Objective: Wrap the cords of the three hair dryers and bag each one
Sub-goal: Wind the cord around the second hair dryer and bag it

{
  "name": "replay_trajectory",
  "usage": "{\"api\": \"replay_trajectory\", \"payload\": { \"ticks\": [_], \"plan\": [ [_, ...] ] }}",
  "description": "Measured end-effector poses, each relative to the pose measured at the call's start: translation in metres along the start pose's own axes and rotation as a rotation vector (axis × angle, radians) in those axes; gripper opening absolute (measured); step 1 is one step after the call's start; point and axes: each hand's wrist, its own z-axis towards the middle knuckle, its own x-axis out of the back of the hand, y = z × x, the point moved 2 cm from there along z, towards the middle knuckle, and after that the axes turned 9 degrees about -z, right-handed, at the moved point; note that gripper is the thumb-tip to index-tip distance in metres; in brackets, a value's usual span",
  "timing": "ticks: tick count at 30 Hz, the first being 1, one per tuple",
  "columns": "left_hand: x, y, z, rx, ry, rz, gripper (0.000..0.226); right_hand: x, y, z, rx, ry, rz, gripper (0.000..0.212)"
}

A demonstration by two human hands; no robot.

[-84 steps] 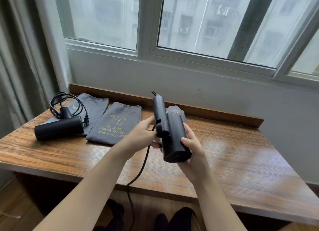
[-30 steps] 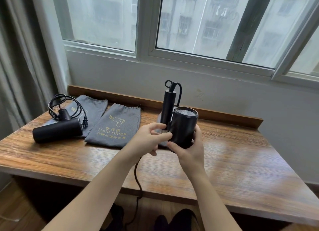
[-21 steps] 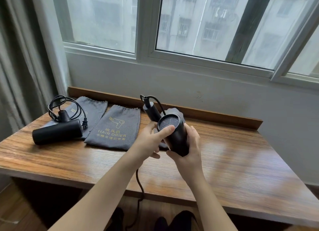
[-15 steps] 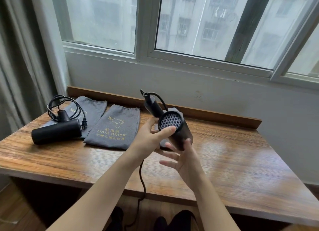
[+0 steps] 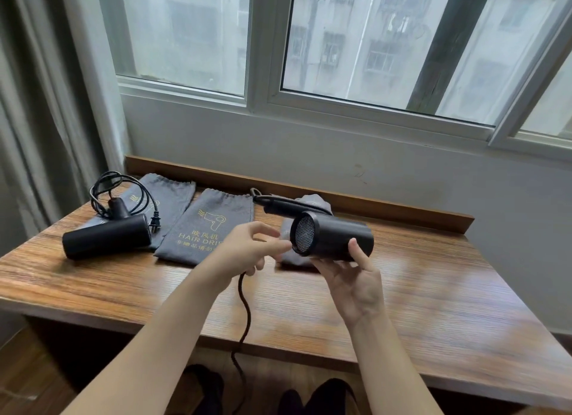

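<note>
Grey bag [image 5: 289, 253] mostly hidden behind held dryer [image 5: 337, 239].

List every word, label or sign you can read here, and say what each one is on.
"HAIR DRI": gold print on the middle grey bag, the end hidden by the left hand.
Chinese characters above and below it: too blurred to read.
Gold dryer logo on the left grey bag: no legible text.

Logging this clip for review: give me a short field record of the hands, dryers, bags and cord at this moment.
right hand: holds the held dryer from below
left hand: pinches the cord, which hangs off the table edge
second dryer: lies at left, unbagged
flat bags: left bag, middle bag
third bag: bulging, behind the held dryer
</note>
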Motion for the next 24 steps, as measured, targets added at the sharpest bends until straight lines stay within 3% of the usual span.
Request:
{"api": "replay_trajectory", "payload": {
  "ticks": [5, 8, 12, 18, 24],
  "plan": [
    [0.016, 0.0, 0.002, -0.001, 0.125, -0.13, 0.032, 0.011, -0.012, 0.002, 0.106, -0.03, -0.173, 0.052],
    [0.018, 0.008, 0.002, -0.069, 0.174, -0.183, 0.024, 0.01, -0.02, -0.001, 0.201, -0.035, -0.392, 0.066],
    [0.003, 0.023, -0.006, -0.15, 0.085, -0.063, 0.031, 0.005, -0.012, -0.003, 0.363, 0.05, -0.75, 0.091],
    [-0.023, 0.013, -0.01, -0.165, -0.016, -0.151, 0.054, -0.001, 0.007, -0.006, 0.526, 0.006, -0.87, 0.086],
    [-0.041, 0.004, -0.003, -0.242, 0.194, -0.184, 0.057, 0.0, 0.027, -0.007, 0.654, -0.034, -1.12, 0.092]
  ]
}}
